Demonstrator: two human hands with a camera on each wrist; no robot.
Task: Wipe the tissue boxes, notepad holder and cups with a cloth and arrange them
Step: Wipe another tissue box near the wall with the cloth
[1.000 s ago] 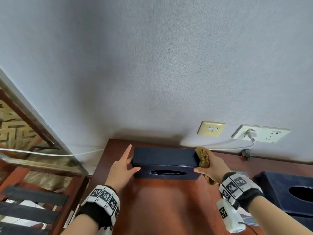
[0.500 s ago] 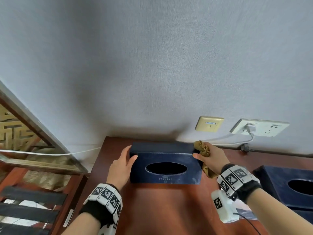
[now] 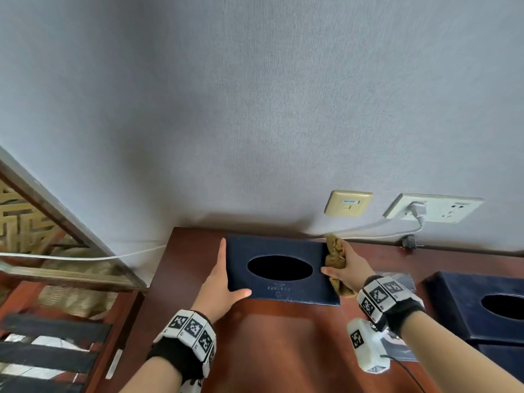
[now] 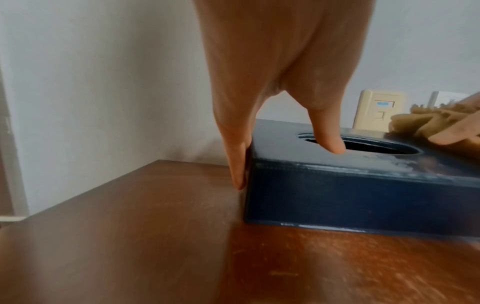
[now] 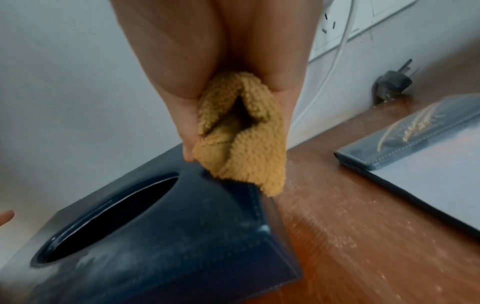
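Note:
A dark blue tissue box with an oval hole in its top sits on the brown table near the wall. My left hand lies against its left end, fingers straight down the side and thumb over the top edge. My right hand grips a bunched tan cloth and presses it on the box's right end. The box top looks smeared. A second blue tissue box stands at the right. A flat blue notepad holder lies to the right of my right hand.
The grey wall rises just behind the box, with a beige socket plate and a white power outlet with a plugged cable. A loose black plug lies by the wall. The table's left edge drops off beside a wooden frame.
The tissue box has been turned between my hands, so its holed face now points up and shows in full. Both hands stayed at its ends, the cloth still on the right end.

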